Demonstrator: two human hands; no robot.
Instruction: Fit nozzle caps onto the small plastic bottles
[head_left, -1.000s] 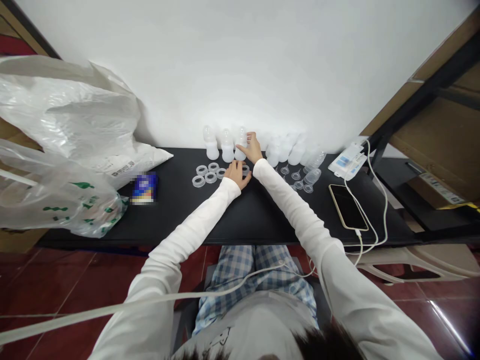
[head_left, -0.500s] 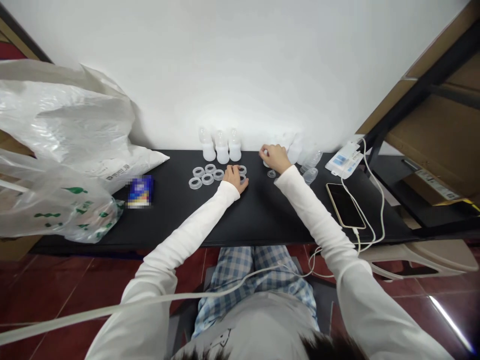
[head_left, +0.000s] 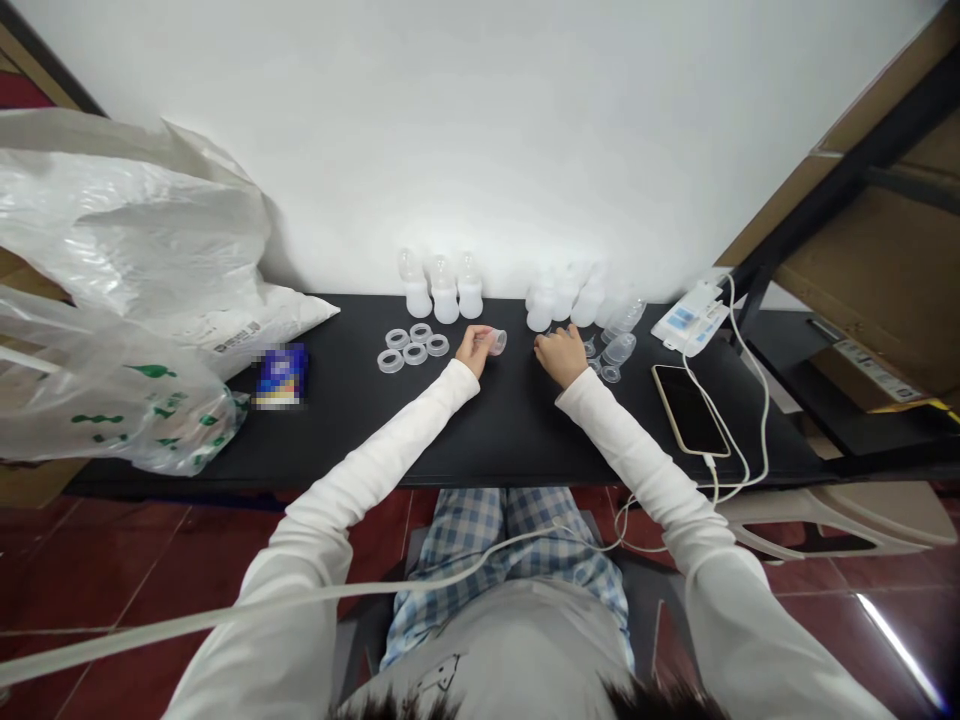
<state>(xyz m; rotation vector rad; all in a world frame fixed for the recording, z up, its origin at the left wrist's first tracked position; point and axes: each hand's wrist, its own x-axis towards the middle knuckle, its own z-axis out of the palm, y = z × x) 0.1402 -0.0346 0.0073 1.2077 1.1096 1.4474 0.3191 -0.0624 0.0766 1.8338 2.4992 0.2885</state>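
Observation:
My left hand (head_left: 475, 349) is closed on a clear plastic ring (head_left: 498, 341), lifted just off the black table (head_left: 480, 420). A little to its right, my right hand (head_left: 559, 352) is curled shut on a small clear part that I cannot make out. Several more clear rings (head_left: 411, 347) lie flat to the left of my left hand. Three assembled white bottles (head_left: 442, 287) stand against the wall behind the rings. Several other white bottles (head_left: 564, 295) stand behind my right hand, with clear teats and caps (head_left: 613, 350) lying beside them.
A phone (head_left: 686, 408) on a white cable lies at the right, with a white charger pack (head_left: 691, 317) behind it. Large plastic bags (head_left: 112, 300) and a small blue box (head_left: 280, 375) fill the table's left end. Shelving stands at the far right.
My right hand left the third bottle, reached right to the loose parts and came back toward the middle. My left hand lifted a ring off the table.

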